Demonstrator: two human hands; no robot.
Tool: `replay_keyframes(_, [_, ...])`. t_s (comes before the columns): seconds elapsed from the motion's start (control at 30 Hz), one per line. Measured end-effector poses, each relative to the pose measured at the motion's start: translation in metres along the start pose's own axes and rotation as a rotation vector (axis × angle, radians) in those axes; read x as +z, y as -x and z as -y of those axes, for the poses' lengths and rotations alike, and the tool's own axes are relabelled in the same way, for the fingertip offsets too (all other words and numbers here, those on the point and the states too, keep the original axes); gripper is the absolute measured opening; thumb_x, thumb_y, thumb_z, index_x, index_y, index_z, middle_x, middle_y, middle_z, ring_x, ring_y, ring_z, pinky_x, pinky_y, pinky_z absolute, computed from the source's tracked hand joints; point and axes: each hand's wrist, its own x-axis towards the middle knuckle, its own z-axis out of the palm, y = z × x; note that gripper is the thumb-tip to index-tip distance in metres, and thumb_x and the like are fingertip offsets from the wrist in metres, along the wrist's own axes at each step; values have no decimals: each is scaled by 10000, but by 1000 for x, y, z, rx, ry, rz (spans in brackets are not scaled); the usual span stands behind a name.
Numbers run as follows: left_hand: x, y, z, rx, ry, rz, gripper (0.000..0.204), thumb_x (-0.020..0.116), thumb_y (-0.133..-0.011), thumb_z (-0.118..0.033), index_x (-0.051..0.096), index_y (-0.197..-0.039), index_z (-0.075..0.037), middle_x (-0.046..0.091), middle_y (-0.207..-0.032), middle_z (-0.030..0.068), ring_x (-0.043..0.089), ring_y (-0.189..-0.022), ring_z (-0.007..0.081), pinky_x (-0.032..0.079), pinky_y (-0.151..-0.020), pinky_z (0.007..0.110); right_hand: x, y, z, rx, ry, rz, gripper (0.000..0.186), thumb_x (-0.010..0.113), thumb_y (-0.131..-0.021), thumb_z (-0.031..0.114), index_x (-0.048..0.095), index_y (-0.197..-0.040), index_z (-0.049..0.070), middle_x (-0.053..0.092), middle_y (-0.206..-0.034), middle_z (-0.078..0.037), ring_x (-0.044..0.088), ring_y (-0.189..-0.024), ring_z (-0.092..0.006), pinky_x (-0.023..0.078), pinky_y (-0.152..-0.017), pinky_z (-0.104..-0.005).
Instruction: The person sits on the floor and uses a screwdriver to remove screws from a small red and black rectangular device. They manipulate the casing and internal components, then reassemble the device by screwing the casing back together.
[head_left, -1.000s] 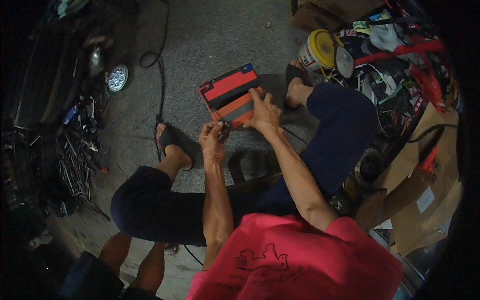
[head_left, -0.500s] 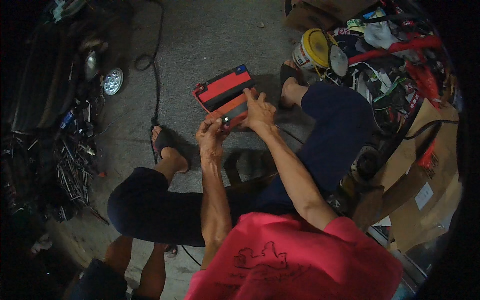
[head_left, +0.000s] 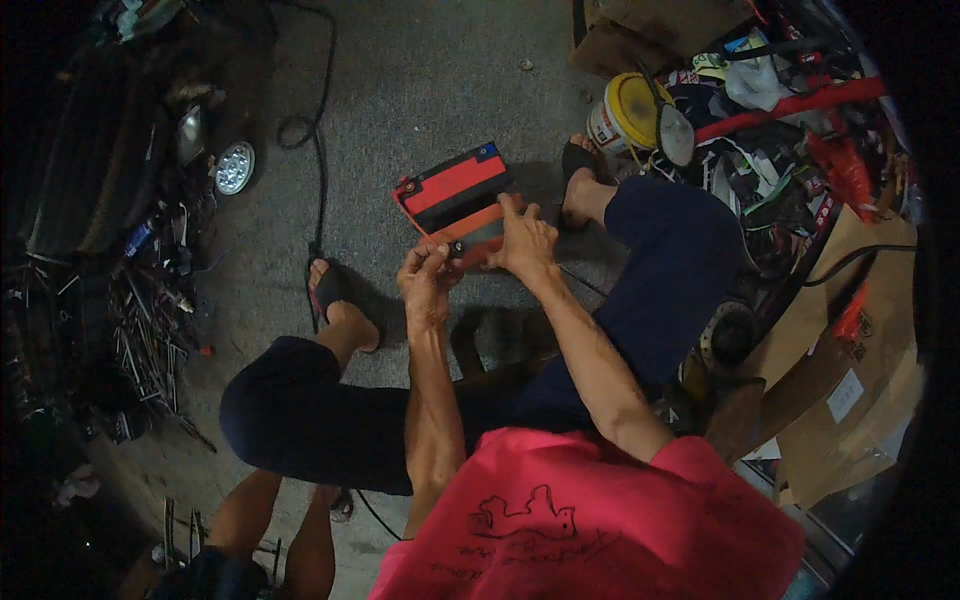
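On the concrete floor between my feet lies a red-and-black block that looks like a battery [head_left: 462, 178], with a blue patch at its far right corner. A red wire [head_left: 414, 222] runs along its left side. Against its near side is an orange-and-grey block [head_left: 475, 232], similar in shape and tilted. My left hand [head_left: 426, 278] is closed in a pinch at this block's left end, next to a small dark round part. My right hand [head_left: 526, 240] grips its right end, fingers over the top edge and thumb on the near side.
A black cable [head_left: 322, 150] runs along the floor on the left, near a round lamp [head_left: 235, 167] and a heap of metal rods [head_left: 150, 340]. At right stand a yellow-lidded bucket [head_left: 632, 108], piled scrap and flattened cardboard [head_left: 850, 420]. Another person's legs [head_left: 245, 510] show at lower left.
The view has shifted slightly, so the floor things sit lower in the picture. The bright glint on the near block is gone. Both hands keep their hold on it.
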Motion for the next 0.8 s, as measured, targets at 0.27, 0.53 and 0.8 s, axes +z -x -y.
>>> replay_keyframes(0.27, [-17, 0, -15, -117, -142, -79, 149, 677, -792, -45, 541, -811, -102, 603, -759, 39, 616, -662, 165, 535, -588, 344, -2, 18, 3, -42, -42, -104, 980, 871, -586, 241, 319, -1387, 124, 427, -1253, -259, 599, -1004, -436, 481, -846, -500])
replay_keyframes(0.53, [-31, -4, -13, -106, -353, -219, 111, 635, -807, -134, 538, -809, -78, 604, -729, 36, 585, -627, 150, 453, -543, 289, 18, 22, 41, -512, 34, -103, 706, 741, -662, 34, 425, -1293, 1, 419, -1257, -245, 645, -867, -389, 527, -726, -452])
replay_keyframes(0.8, [-21, -1, -9, -174, -383, -270, 250, 600, -793, -191, 591, -951, 3, 610, -864, 138, 636, -823, 253, 539, -677, 437, 47, 11, 38, -606, 145, -149, 753, 723, -646, -20, 391, -1322, -29, 410, -1321, -288, 654, -870, -385, 527, -746, -448])
